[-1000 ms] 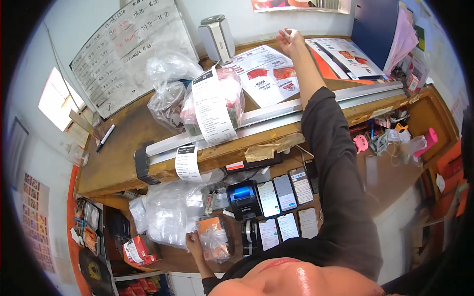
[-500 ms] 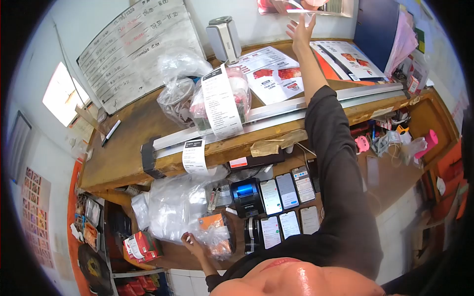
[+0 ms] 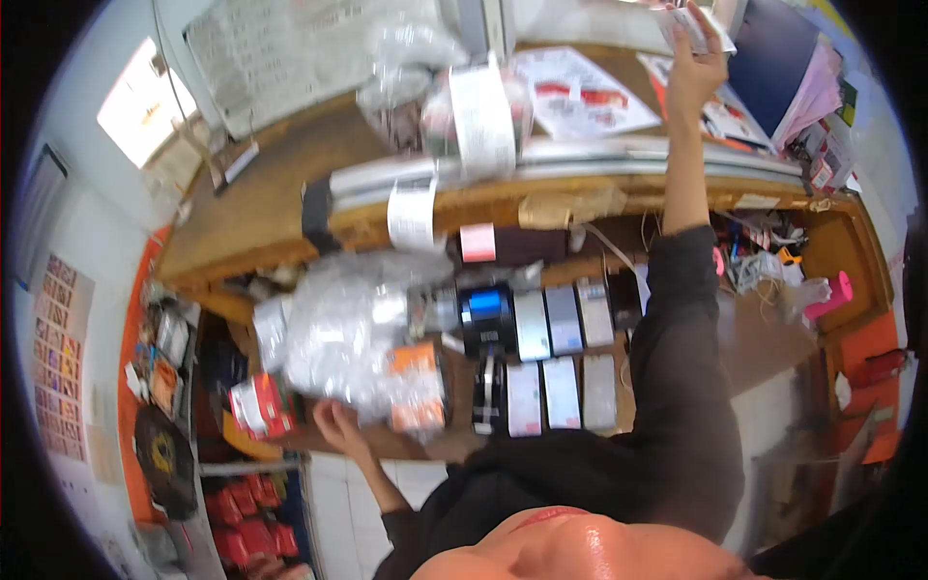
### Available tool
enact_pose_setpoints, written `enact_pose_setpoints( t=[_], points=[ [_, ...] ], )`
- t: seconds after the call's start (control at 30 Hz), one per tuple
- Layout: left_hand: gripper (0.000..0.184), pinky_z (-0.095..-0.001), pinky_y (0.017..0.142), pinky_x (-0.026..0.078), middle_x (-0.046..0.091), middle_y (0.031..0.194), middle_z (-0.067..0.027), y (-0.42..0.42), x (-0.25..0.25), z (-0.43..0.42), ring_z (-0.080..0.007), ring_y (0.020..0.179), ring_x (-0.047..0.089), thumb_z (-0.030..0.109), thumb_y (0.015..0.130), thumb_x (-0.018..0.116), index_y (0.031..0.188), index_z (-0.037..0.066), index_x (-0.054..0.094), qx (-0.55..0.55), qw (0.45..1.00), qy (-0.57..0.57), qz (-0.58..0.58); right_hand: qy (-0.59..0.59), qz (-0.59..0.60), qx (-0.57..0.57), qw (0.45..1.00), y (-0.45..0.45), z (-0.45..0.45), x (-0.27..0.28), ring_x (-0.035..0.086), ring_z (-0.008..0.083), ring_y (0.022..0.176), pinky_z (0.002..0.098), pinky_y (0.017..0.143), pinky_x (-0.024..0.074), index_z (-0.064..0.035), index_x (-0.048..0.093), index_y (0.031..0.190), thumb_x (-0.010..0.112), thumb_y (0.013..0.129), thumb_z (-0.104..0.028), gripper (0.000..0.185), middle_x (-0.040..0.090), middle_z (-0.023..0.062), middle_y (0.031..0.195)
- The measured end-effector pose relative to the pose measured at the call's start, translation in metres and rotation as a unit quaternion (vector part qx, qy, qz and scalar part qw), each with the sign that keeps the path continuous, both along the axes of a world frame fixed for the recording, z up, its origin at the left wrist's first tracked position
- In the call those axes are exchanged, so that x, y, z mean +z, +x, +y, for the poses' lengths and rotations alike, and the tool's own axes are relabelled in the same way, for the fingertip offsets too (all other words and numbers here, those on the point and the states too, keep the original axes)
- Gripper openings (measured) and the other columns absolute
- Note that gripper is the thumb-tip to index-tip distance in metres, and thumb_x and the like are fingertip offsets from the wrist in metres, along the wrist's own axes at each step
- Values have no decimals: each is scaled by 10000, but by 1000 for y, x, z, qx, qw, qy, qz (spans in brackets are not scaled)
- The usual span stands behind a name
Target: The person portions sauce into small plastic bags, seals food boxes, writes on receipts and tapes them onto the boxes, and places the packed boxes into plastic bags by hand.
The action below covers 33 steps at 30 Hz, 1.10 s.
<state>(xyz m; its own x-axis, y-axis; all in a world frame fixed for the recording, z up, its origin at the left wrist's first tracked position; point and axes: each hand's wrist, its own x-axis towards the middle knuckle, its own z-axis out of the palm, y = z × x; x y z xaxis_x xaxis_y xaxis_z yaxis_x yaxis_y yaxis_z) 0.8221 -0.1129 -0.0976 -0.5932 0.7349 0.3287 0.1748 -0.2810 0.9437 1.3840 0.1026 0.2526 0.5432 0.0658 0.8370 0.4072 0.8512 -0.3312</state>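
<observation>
My right hand point(image 3: 698, 58) is raised at the far side of the counter, its fingers closed round a flat white paper-like piece point(image 3: 721, 37). What is on that piece cannot be read. My left hand point(image 3: 338, 427) hangs at the near edge of the lower desk, loosely curled with fingers apart and slightly blurred; nothing shows in it. Beside it lie a large clear plastic bag point(image 3: 338, 338), an orange box in clear wrap point(image 3: 418, 387) and a red box with a white label point(image 3: 259, 406).
Several phones point(image 3: 523, 398) lie in two rows near a black receipt printer point(image 3: 485, 324). On the upper wooden counter point(image 3: 232, 208) stands a bagged order with a long receipt point(image 3: 481, 116), near printed menu sheets point(image 3: 585, 97). A metal rail point(image 3: 590, 164) runs along the counter.
The view has shifted down and turned a little. My right hand, earlier spread near a white item at the wall opening, now grips a white piece and is further right.
</observation>
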Motion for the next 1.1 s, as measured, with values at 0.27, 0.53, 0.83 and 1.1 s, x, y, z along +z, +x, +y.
enact_pose_setpoints(
  t=[0.27, 0.53, 0.83, 1.1],
  points=[
    [623, -391, 1025, 353, 490, 1332, -152, 139, 163, -27, -299, 1257, 439, 275, 728, 730, 1272, 66, 511, -505, 824, 20, 257, -556, -511, 513, 407, -209, -242, -182, 628, 294, 789, 377, 721, 476, -30, 590, 1005, 659, 783, -84, 238, 656, 128, 864],
    [302, -282, 736, 463, 675, 896, -75, 112, 2, -52, -121, 823, 598, 239, 822, 706, 989, -6, 647, -736, 606, -283, 107, -655, -294, 467, 516, -220, -283, -277, 595, 126, 683, 260, 631, 461, -63, 625, 1084, 698, 786, -168, 325, 666, 91, 857],
    [285, -283, 740, 472, 699, 891, -97, 101, -112, -34, -118, 800, 596, 230, 887, 618, 1053, 3, 664, -729, 595, -320, 110, -742, 3, 259, 619, -291, -297, -402, 565, 150, 681, 295, 632, 434, -34, 712, 908, 566, 912, -393, 388, 638, 74, 716],
    [316, -258, 795, 482, 686, 985, -47, 99, -114, -22, -95, 853, 597, 216, 901, 619, 1090, -36, 647, -758, 540, -364, 30, -705, 321, 395, 495, -344, -411, -378, 563, 125, 647, 258, 595, 482, 55, 650, 959, 556, 944, -244, 313, 631, 72, 763]
  ],
)
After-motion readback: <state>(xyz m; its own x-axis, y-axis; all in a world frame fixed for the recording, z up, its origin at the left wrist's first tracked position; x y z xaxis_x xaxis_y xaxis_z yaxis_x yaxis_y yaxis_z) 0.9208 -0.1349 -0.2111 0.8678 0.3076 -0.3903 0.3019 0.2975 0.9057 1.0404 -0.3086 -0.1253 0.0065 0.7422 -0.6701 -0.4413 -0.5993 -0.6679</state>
